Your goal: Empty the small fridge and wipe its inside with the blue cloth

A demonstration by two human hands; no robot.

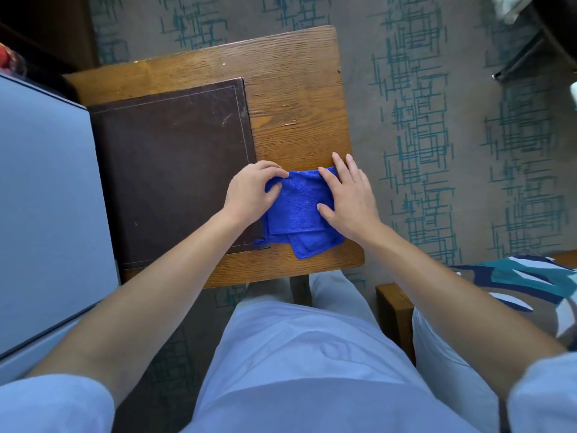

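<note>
The blue cloth lies folded on the small wooden table, near its front right corner. My left hand pinches the cloth's upper left edge between thumb and fingers. My right hand lies flat on the cloth's right side, fingers spread, pressing it down. The small fridge shows only as a pale grey-blue top at the left edge; its inside is hidden.
A dark brown leather mat covers the table's left part. Patterned carpet surrounds the table. A chair with a patterned cushion stands at the right. Dark furniture is at the top right.
</note>
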